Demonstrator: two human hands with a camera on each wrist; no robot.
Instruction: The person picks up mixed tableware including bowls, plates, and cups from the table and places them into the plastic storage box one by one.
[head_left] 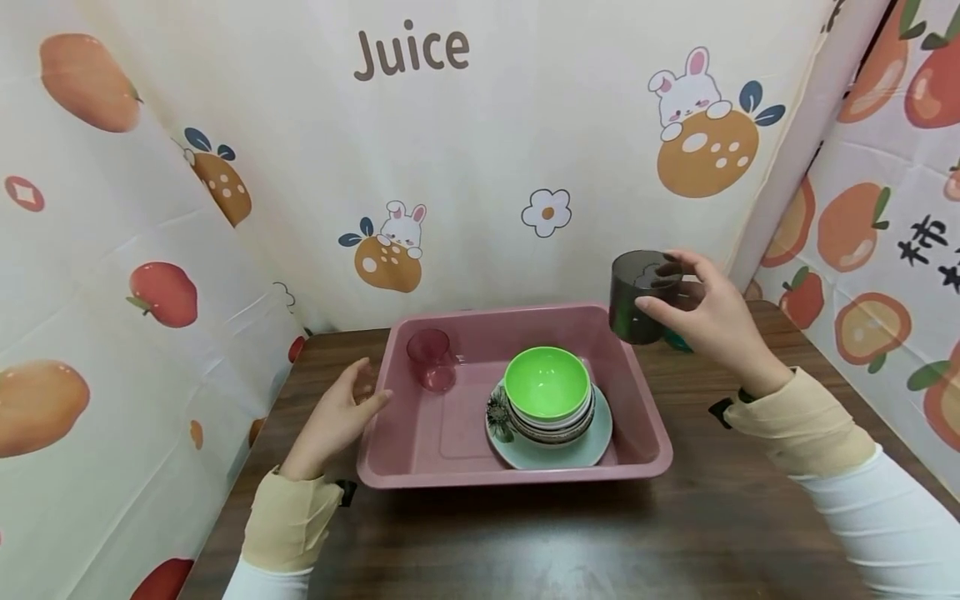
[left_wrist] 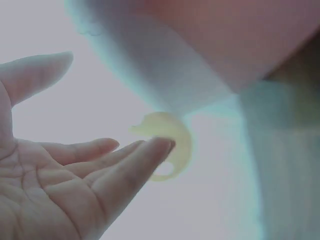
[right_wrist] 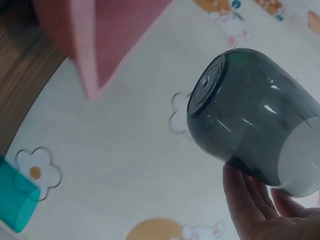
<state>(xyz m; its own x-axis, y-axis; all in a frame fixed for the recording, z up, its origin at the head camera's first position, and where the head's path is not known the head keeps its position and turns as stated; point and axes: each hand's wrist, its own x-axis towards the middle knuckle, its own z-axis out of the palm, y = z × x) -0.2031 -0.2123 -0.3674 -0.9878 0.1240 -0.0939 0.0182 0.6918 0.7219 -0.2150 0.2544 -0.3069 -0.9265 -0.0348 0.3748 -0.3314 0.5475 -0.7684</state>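
My right hand (head_left: 705,312) grips a dark grey see-through cup (head_left: 633,304) by its side, raised over the back right corner of the pink basin (head_left: 442,481). The right wrist view shows the cup's base and the fingers along its wall. Beside the basin's left wall is my left hand (head_left: 341,417), its fingers loosely bent and nothing in them. Inside the basin, a red see-through cup (head_left: 430,358) stands at the back left. A bright green bowl (head_left: 547,383) tops a stack of bowls on a pale blue plate (head_left: 596,442) at the right.
Behind the basin's right side, a teal cup (right_wrist: 17,197) shows in the right wrist view, mostly hidden by the right hand in the head view. The brown wooden table (head_left: 525,542) is bordered at the back and sides by a fruit-printed curtain (head_left: 480,167).
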